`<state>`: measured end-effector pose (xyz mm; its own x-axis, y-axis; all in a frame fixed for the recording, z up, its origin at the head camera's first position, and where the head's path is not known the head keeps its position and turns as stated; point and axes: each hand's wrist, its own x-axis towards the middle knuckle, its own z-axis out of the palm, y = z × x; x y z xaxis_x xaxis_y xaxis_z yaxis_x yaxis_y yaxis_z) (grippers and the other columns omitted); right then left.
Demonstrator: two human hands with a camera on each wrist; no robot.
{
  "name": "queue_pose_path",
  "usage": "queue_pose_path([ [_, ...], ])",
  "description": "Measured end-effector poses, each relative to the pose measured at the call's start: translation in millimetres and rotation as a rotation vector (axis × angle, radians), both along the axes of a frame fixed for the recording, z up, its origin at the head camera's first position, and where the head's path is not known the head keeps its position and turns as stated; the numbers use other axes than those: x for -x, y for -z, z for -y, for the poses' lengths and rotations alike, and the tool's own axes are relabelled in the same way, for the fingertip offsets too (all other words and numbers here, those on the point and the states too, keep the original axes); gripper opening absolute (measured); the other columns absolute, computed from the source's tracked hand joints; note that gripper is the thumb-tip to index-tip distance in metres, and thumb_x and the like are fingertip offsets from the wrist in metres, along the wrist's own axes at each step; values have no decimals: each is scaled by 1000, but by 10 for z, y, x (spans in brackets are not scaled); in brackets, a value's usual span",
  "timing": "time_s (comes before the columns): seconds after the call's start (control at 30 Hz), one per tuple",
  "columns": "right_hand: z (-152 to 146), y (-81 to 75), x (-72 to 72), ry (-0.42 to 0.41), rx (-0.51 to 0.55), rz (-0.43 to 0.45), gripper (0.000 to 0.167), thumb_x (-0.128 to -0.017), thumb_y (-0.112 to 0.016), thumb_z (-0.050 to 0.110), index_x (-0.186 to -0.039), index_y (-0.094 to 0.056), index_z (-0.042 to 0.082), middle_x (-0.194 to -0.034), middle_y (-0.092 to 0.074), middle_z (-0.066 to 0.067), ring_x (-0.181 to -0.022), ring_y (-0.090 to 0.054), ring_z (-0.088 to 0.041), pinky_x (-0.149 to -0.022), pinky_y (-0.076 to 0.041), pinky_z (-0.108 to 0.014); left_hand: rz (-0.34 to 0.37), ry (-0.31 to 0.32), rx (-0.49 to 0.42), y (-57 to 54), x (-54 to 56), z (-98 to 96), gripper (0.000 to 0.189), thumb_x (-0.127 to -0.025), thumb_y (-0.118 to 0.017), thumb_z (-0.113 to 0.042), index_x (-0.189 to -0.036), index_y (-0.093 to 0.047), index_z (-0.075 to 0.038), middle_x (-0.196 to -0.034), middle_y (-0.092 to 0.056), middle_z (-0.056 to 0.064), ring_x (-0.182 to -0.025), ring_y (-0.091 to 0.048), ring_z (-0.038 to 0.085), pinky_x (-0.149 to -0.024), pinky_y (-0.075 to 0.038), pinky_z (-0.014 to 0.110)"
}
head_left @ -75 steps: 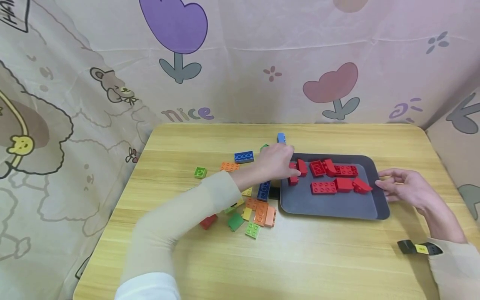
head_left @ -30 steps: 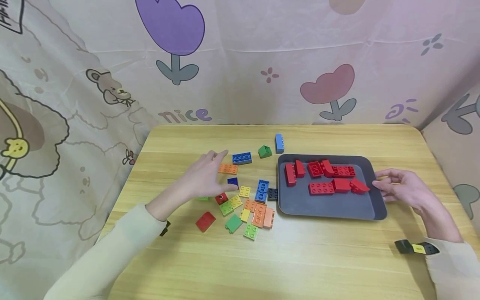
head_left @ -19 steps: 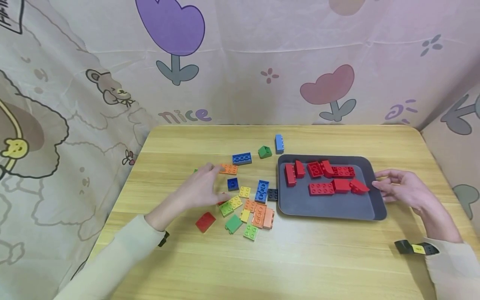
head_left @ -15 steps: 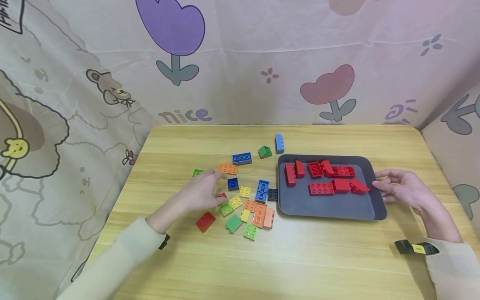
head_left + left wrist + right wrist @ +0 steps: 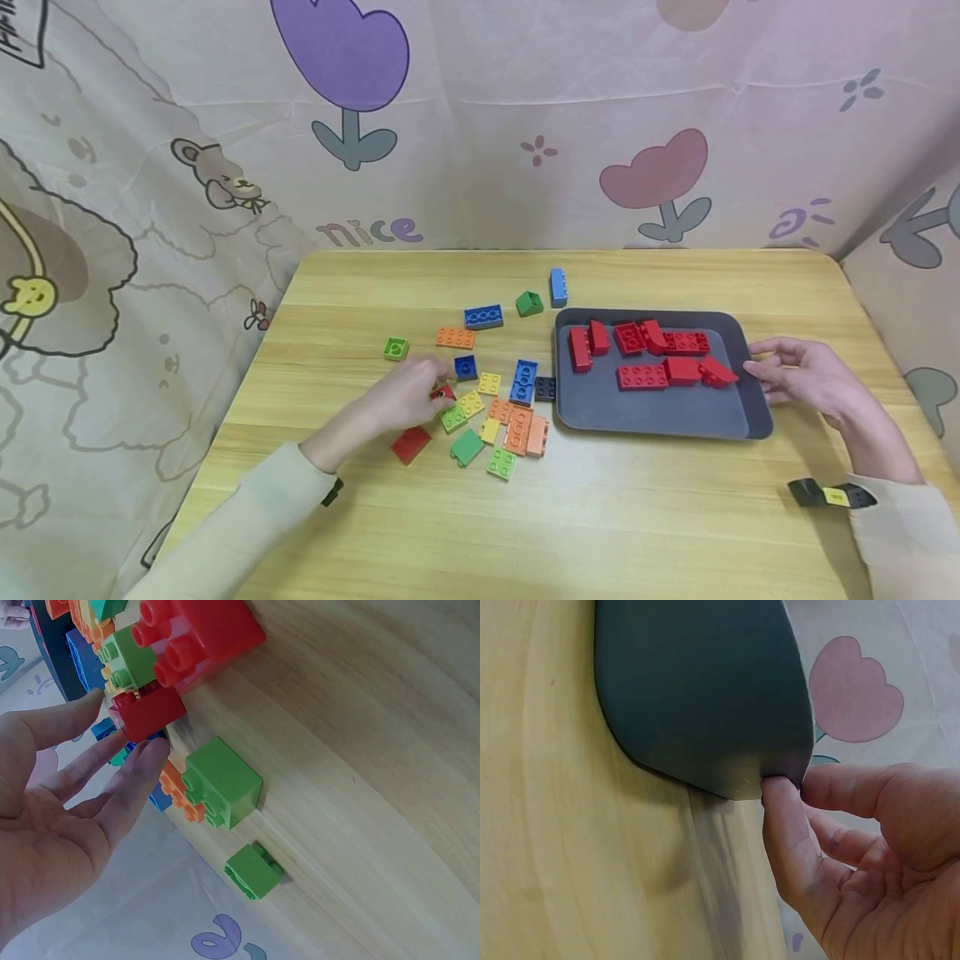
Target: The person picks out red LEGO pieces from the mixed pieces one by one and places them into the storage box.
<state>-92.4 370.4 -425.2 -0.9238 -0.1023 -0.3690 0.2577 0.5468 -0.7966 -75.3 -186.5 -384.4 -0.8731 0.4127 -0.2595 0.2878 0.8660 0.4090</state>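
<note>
My left hand (image 5: 405, 392) is low over the loose bricks, its thumb and fingertips at either side of a small red brick (image 5: 442, 392) with an eye mark. In the left wrist view this red brick (image 5: 152, 712) shows between thumb and fingers, tilted. Beside it lie a larger red brick (image 5: 411, 444) and a light green brick (image 5: 453, 417). My right hand (image 5: 806, 379) pinches the right rim of a dark grey tray (image 5: 660, 417) between thumb and fingers, as the right wrist view also shows. Several red bricks (image 5: 642, 377) lie inside the tray.
Around the left hand are blue (image 5: 524, 382), orange (image 5: 455, 337), yellow (image 5: 490, 383) and green bricks (image 5: 467, 448). A black brick (image 5: 546, 388) sits against the tray's left side. Farther back stands a light blue brick (image 5: 558, 287). A patterned cloth (image 5: 480, 167) hangs behind the wooden table (image 5: 637, 517).
My left hand has withdrawn leftward from the tray, leaving a red brick standing there. It has come down over the loose bricks, its fingers closing round the small red one. The right hand stays put.
</note>
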Motion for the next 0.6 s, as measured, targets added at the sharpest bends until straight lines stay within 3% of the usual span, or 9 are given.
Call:
queue_pose_path([
  [0.3, 4, -1, 1, 0, 4, -4, 52, -107, -64, 8, -145, -42, -20, -90, -70, 9, -74, -71, -10, -69, -66, -31, 3, 15, 11, 12, 19, -12, 31, -94, -83, -13, -123, -77, -4, -121, -77, 13, -115, -72, 28, -99, -62, 45],
  [0.6, 1, -6, -6, -3, -8, -3, 53, -108, -64, 9, -146, -41, -20, -93, -69, 4, -75, -70, -10, -70, -66, -30, 20, 17, -4, 44, 42, -4, 14, -95, -79, -4, -109, -79, -5, -104, -77, 7, -93, -70, 17, -86, -62, 36],
])
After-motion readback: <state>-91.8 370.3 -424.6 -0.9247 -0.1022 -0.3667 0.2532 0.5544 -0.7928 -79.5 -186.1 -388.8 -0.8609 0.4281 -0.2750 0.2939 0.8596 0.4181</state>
